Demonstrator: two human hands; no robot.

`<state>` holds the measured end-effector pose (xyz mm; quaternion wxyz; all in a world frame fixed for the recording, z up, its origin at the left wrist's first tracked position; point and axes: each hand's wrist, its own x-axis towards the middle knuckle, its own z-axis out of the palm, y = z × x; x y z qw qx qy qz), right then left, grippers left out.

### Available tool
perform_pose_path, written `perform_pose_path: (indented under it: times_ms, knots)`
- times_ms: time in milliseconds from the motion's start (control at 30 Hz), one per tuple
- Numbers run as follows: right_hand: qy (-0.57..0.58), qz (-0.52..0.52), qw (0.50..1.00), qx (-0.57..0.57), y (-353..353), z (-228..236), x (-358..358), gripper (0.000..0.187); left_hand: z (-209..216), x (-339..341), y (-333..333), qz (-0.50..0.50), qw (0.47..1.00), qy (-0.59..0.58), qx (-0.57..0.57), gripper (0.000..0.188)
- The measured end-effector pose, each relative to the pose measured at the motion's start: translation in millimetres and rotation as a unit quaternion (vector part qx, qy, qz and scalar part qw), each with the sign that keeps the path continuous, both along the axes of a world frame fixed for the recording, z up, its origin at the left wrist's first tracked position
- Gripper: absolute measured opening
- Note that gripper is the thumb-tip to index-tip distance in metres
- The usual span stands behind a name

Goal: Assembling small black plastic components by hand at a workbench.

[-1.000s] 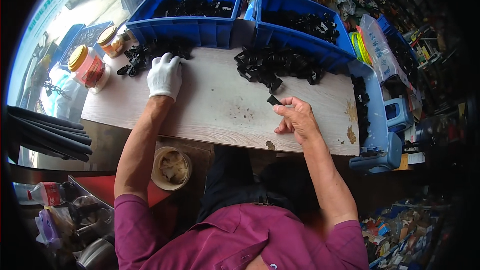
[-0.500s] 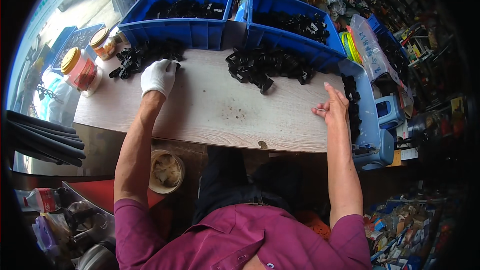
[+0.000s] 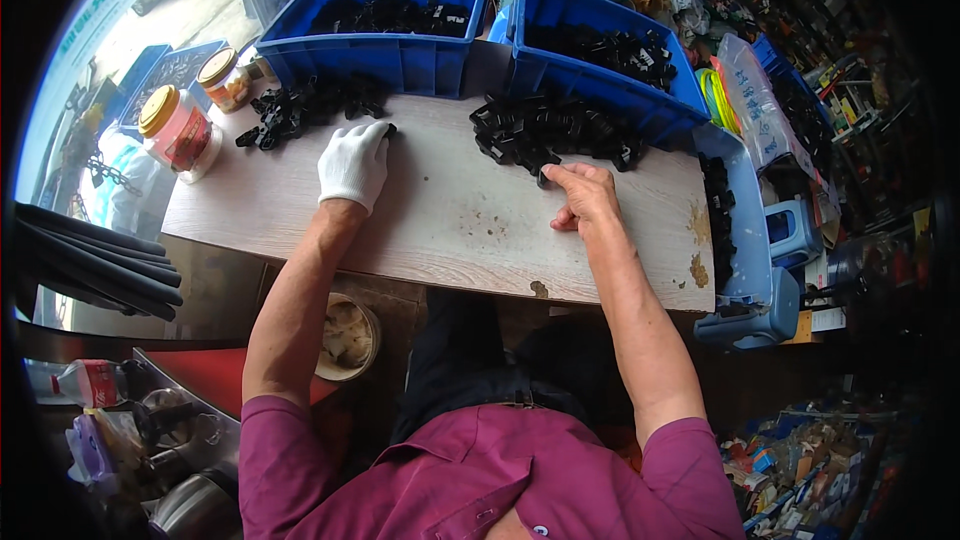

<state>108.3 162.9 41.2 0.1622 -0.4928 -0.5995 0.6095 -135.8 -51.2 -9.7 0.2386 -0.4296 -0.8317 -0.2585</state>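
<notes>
My left hand, in a white knitted glove, is closed with its fingertips on a small black plastic part, mostly hidden by the fingers. It is just in front of the left pile of similar black parts. My bare right hand is at the front edge of the right pile. Its fingertips pinch a black plastic part there, only a bit of which shows. The other fingers curl below.
Two blue bins holding black parts line the table's far edge. A light-blue bin with more parts borders the right side. Two yellow-lidded jars stand at the left. A bucket is below the table.
My right hand has swung left from the table's right side to the right pile and taken hold of a part. My left hand has shifted slightly right and nearer, off the left pile.
</notes>
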Motion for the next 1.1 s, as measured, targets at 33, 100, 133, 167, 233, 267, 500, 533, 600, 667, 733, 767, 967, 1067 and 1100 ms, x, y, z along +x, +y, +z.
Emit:
perform_pose_path:
  times_ms: [33,100,133,167,233,267,500,533,600,667,733,767,967,1067,1100]
  knots:
    - [0.000,0.001,1.000,0.000,0,-2,0,0.033,0,4,0,-0.025,1.000,0.007,0.004,0.016]
    - [0.013,0.000,1.000,-0.008,2,-3,4,0.026,1,18,1,-0.043,0.999,0.000,0.004,0.015]
    - [0.012,-0.002,1.000,-0.008,3,-3,8,0.026,4,26,1,-0.064,0.998,-0.016,0.015,0.018]
    - [0.009,0.023,1.000,-0.003,4,-3,13,0.024,4,34,2,-0.084,0.995,-0.047,0.038,0.020]
    - [0.007,0.050,0.999,0.003,-1,-1,20,0.022,7,52,2,-0.115,0.982,-0.123,0.081,0.025]
    - [0.002,0.078,0.997,0.014,-5,0,23,0.021,7,62,5,-0.132,0.972,-0.167,0.099,0.025]
    - [-0.001,0.111,0.992,0.064,-16,1,31,0.026,18,121,31,-0.238,0.935,-0.217,0.151,0.030]
    - [0.008,0.103,0.992,0.074,-17,2,32,0.031,21,125,35,-0.242,0.936,-0.214,0.141,0.028]
    - [0.010,0.108,0.991,0.082,-17,1,33,0.034,20,129,45,-0.250,0.937,-0.207,0.127,0.028]
    - [0.012,0.112,0.990,0.089,-15,-1,32,0.038,19,131,55,-0.261,0.941,-0.197,0.093,0.026]
    - [-0.016,0.123,0.992,0.037,-12,-3,27,0.041,15,131,64,-0.282,0.944,-0.151,0.077,0.026]
    - [-0.015,0.125,0.991,0.036,-12,-4,26,0.041,13,132,67,-0.289,0.946,-0.133,0.064,0.027]
    - [-0.025,0.144,0.987,0.065,-12,-9,26,0.030,21,122,82,-0.377,0.921,-0.089,-0.040,0.031]
    - [-0.005,0.139,0.988,0.066,-9,-13,28,0.033,20,122,89,-0.405,0.911,-0.049,-0.050,0.036]
    - [-0.011,0.137,0.988,0.076,-10,-11,29,0.030,18,125,90,-0.409,0.910,-0.052,-0.043,0.036]
